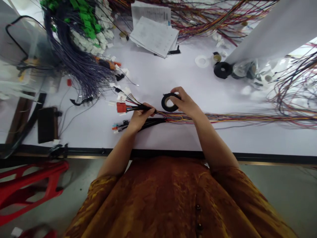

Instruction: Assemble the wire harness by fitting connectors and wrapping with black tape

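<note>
My left hand [140, 118] is closed around a black-wrapped branch of a wire harness, whose end carries a red connector [121, 107] and a white connector [121, 96]. Between the thumb and fingers of my right hand [183, 101] is a roll of black tape [163, 103], held just above the wires. A second black-wrapped branch [151, 124] lies below the first, with small connectors at its left end. From both branches a long bundle of coloured wires [232, 117] runs to the right across the white table [173, 138].
Dark wires with green and white connectors [85, 19] pile up at the upper left. Papers [155, 36] lie at the back. Another black tape roll [223, 70] rests by a large white roll [274, 29]. A dark phone-like object [47, 125] is at the left.
</note>
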A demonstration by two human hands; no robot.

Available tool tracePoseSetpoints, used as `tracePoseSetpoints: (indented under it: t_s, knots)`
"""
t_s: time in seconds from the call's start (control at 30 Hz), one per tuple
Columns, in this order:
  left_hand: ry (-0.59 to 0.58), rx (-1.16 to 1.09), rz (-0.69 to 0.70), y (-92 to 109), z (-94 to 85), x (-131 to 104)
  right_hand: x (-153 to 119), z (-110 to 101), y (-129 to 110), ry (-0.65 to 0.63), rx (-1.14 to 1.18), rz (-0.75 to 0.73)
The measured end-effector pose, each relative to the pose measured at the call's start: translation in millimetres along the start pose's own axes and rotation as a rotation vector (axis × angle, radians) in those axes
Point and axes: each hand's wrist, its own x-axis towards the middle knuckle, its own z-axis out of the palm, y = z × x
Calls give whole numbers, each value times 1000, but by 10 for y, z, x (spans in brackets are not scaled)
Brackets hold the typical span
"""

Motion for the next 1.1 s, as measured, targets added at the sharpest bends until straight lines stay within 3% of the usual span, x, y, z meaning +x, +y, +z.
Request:
tracePoseSetpoints:
  t_s: [0.1,0.3,0.43,0.57,0.63,0.73,0.9,1.0,1.1]
  knots:
    - [-33,-19,36,-14,-20,2,33,7,-135,-158,119,61]
    - [-99,65,118,33,-20,-20,277,71,-125,-406,267,231]
    - [-98,64,89,45,-5,-34,356,82,-233,-470,241,308]
    - [-44,43,39,16,40,-42,292,35,-379,-491,173,290]
    - [7,45,27,10,71,-46,190,32,-416,-472,101,237]
    - [65,113,23,49,107,-43,-65,170,-389,-323,-39,126]
    - [78,357,105,236,98,-9,-631,818,-149,39,-87,-124]
    - [32,415,93,352,87,-17,-864,1028,-25,-9,-77,-205]
    - [-1,334,-18,448,115,-85,-855,807,1,-50,-86,-279]
